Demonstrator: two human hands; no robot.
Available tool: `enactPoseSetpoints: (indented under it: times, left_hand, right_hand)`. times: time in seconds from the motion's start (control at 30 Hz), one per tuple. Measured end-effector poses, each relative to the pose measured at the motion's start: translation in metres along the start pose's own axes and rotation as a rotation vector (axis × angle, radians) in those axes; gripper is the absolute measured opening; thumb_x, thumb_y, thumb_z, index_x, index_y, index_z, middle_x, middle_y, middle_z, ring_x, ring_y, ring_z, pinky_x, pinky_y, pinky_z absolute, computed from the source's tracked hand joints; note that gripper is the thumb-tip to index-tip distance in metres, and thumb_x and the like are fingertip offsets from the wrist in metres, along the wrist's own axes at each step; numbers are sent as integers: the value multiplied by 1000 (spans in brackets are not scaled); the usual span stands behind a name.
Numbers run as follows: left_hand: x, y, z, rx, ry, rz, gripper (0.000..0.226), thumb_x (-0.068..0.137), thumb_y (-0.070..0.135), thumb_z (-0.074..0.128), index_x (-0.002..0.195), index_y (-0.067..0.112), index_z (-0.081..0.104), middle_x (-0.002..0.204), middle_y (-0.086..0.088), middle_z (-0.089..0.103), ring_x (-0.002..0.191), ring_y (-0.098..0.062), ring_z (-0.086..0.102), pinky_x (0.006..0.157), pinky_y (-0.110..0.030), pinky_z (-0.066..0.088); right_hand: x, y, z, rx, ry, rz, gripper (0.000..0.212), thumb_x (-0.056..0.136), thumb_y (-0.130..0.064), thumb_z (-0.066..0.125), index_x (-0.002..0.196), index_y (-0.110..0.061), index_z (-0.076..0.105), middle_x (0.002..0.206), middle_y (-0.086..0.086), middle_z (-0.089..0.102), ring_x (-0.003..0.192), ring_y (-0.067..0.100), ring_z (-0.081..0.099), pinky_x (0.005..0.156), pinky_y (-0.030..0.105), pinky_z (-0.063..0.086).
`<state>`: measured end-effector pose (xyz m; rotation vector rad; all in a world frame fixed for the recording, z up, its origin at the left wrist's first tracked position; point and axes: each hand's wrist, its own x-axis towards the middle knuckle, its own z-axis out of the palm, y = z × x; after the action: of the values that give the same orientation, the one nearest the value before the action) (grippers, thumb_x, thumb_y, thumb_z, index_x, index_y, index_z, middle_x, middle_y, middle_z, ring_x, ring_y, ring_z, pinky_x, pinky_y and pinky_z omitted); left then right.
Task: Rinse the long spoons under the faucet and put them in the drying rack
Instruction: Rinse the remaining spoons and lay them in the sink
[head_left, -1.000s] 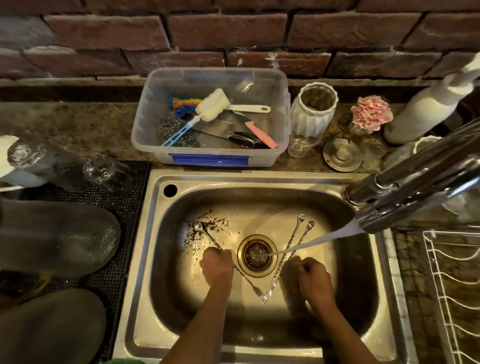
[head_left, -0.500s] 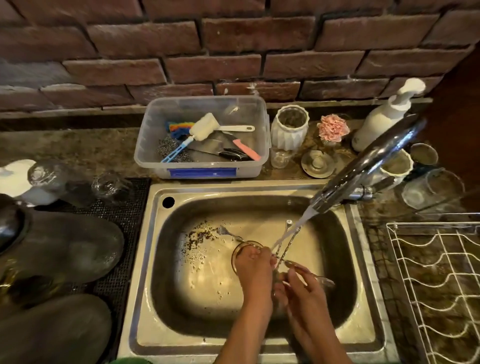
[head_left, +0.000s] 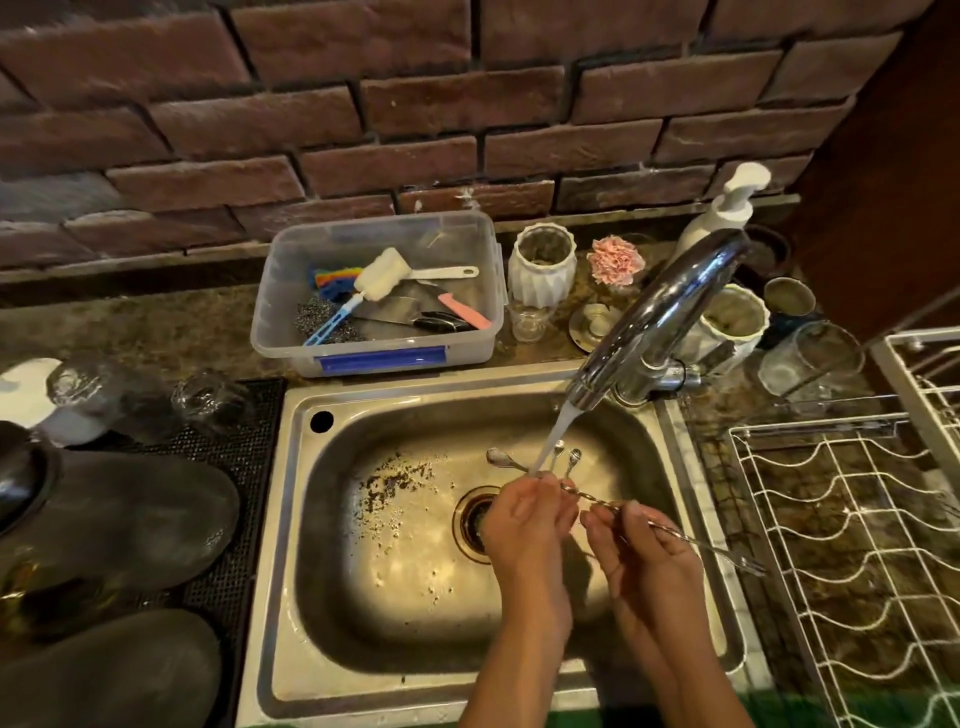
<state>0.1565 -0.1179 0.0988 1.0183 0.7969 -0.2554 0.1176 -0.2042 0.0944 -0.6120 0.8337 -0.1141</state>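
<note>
Three long spoons (head_left: 558, 460) are bunched in both hands over the sink (head_left: 363, 561), bowls at 12 o'clock under the faucet (head_left: 660, 322) stream. Left hand (head_left: 530, 519) and right hand (head_left: 639, 545) pinch the handles, keeping bowls exposed; drying rack (head_left: 852, 545) waits at 3 o'clock.

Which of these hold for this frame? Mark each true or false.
1. Water runs from the faucet onto the long spoons. True.
2. Both hands hold the spoons, left hand and right hand. True.
3. The spoons already lie in the drying rack. False: they are held over the sink.
4. The plastic tub sits inside the sink. False: it stands on the counter behind it.
5. The drying rack is right of the sink. True.
</note>
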Motion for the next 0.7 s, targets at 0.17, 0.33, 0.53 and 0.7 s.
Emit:
enactPoseSetpoints:
  times: [0.17, 0.33, 0.53, 0.7]
  left_hand:
    - [4, 11, -1, -69, -10, 16, 17, 93, 13, 67, 102, -1, 71, 92, -16, 78, 90, -28, 77, 74, -28, 62]
    - [11, 20, 1, -142, 18, 3, 22, 97, 19, 63, 107, 0, 66, 91, -16, 79, 88, -29, 78, 69, -29, 63]
    - [17, 19, 4, -188, -90, -66, 14, 94, 1, 63, 106, 0, 68, 94, -15, 79, 89, -26, 77, 74, -31, 62]
    - [18, 18, 5, -121, -64, -75, 32, 101, 32, 56, 108, 2, 66, 90, -19, 78, 82, -29, 78, 65, -29, 62]
  right_hand:
    - [-5, -6, -7, -30, 69, -22, 22, 84, -7, 63, 95, 11, 63, 79, 24, 76, 74, 28, 77, 68, 29, 64]
    - [-9, -10, -10, -9, 109, -57, 17, 90, -2, 58, 99, 12, 60, 77, 23, 76, 73, 29, 78, 70, 32, 64]
    - [-11, -17, -10, 9, 81, -53, 17, 91, -2, 56, 97, 14, 62, 80, 24, 75, 76, 28, 78, 72, 30, 63]
    - [-11, -22, -9, 16, 96, -55, 17, 97, 1, 51, 92, 13, 63, 77, 25, 75, 71, 28, 77, 63, 26, 63]
